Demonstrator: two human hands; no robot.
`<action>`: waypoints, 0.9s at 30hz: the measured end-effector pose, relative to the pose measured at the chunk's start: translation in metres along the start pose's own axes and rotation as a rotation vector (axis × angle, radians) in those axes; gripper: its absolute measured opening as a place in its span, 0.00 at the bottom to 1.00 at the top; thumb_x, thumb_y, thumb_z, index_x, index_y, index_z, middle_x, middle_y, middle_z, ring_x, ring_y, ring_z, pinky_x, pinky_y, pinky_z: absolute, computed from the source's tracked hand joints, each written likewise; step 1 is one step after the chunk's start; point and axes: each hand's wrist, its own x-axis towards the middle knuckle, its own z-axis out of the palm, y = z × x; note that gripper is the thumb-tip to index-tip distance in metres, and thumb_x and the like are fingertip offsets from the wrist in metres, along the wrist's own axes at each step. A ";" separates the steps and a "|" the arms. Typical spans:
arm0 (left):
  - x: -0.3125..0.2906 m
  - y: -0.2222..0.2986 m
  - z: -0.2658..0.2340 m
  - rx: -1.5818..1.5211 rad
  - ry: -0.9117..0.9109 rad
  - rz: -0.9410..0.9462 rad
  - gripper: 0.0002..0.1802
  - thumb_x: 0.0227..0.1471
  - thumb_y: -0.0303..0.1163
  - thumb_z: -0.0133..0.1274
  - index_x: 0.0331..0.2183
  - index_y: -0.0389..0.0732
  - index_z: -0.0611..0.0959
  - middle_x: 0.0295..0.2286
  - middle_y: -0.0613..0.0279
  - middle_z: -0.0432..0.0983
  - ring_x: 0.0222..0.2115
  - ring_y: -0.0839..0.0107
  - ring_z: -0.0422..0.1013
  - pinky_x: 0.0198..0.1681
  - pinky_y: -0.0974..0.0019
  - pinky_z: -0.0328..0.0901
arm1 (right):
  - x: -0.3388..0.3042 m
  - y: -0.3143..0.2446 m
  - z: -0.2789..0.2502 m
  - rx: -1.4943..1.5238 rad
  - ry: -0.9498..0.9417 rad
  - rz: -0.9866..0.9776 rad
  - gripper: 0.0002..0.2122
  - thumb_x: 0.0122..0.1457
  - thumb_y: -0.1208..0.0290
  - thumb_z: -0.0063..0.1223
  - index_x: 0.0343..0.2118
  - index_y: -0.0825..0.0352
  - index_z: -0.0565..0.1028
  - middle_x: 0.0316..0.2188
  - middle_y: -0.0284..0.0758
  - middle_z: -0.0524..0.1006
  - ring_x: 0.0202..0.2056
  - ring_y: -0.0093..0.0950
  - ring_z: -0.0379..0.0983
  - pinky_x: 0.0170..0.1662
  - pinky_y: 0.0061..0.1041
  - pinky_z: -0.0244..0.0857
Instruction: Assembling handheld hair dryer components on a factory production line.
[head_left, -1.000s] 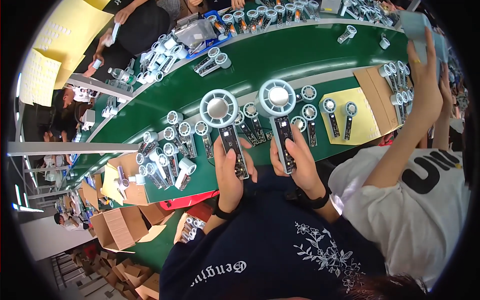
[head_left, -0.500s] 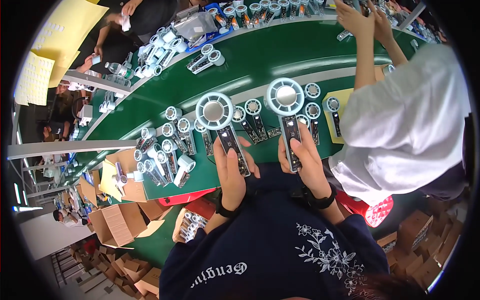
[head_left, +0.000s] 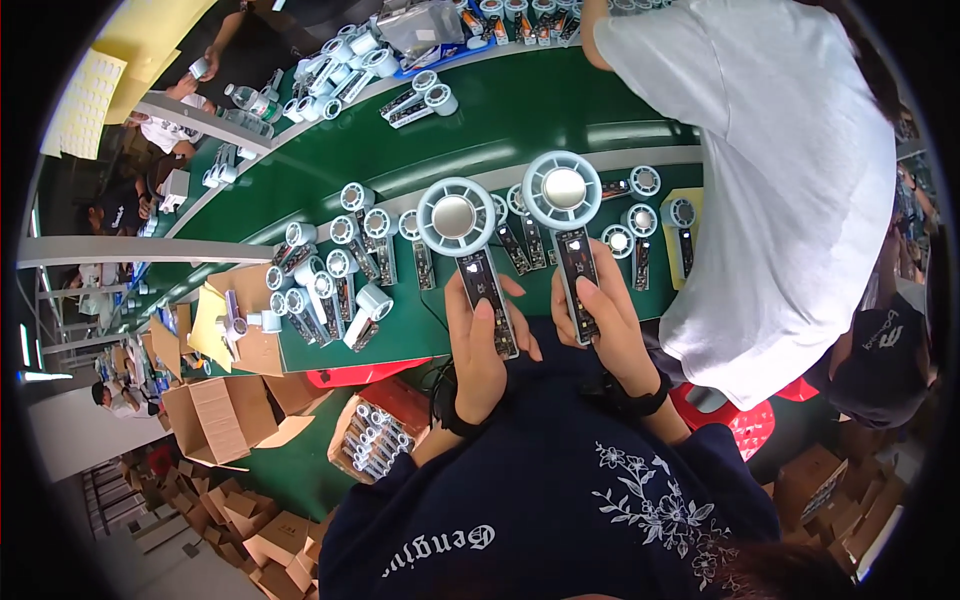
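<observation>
My left hand (head_left: 479,355) is closed around the handle of a light-blue handheld fan (head_left: 454,216), its round head up and its dark circuit board bare. In my right hand (head_left: 614,335) is a second handheld fan (head_left: 562,188) of the same kind, gripped by the handle, thumb over its board. Both are held upright side by side above the green bench (head_left: 420,330). Their heads partly hide other fans lying behind them. To the left lies a cluster of similar fans (head_left: 340,262), and to the right a fan (head_left: 641,220) shows its board as well.
A person in a white shirt (head_left: 790,150) leans over the bench at my right. Beyond the near strip runs a green belt (head_left: 540,105) with a pair of fans (head_left: 438,98) on it. Cardboard boxes (head_left: 225,420) stand at lower left, near a box of parts (head_left: 372,437).
The two fan heads have drawn closer together; the left one shifted right. The person in white has leaned forward over the bench. My view has turned slightly.
</observation>
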 end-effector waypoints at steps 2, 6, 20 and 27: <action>-0.003 0.002 0.001 0.063 0.029 0.023 0.17 0.59 0.38 0.33 0.43 0.34 0.60 0.35 0.51 0.65 0.16 0.74 0.63 0.12 0.71 0.64 | -0.001 0.002 0.002 0.020 -0.011 0.004 0.18 0.63 0.71 0.37 0.55 0.67 0.53 0.28 0.31 0.65 0.19 0.15 0.60 0.19 0.14 0.53; -0.004 0.003 0.003 0.098 0.029 0.060 0.18 0.59 0.38 0.34 0.44 0.34 0.59 0.36 0.50 0.65 0.17 0.74 0.64 0.14 0.70 0.64 | -0.004 0.002 0.005 0.030 -0.010 0.011 0.19 0.63 0.71 0.37 0.55 0.67 0.52 0.28 0.31 0.65 0.19 0.16 0.60 0.19 0.14 0.53; -0.003 0.003 -0.002 -0.001 -0.107 0.062 0.22 0.58 0.31 0.36 0.52 0.35 0.54 0.39 0.48 0.65 0.21 0.71 0.66 0.23 0.68 0.68 | -0.006 0.006 0.002 -0.143 -0.107 -0.099 0.25 0.60 0.61 0.41 0.56 0.67 0.51 0.27 0.36 0.65 0.19 0.20 0.61 0.21 0.17 0.55; 0.006 0.002 0.002 0.027 -0.050 0.084 0.23 0.58 0.40 0.38 0.48 0.34 0.56 0.37 0.48 0.65 0.19 0.70 0.66 0.18 0.68 0.66 | 0.001 0.003 0.005 -0.173 -0.115 -0.077 0.23 0.60 0.63 0.41 0.54 0.69 0.52 0.28 0.37 0.66 0.21 0.20 0.62 0.26 0.18 0.58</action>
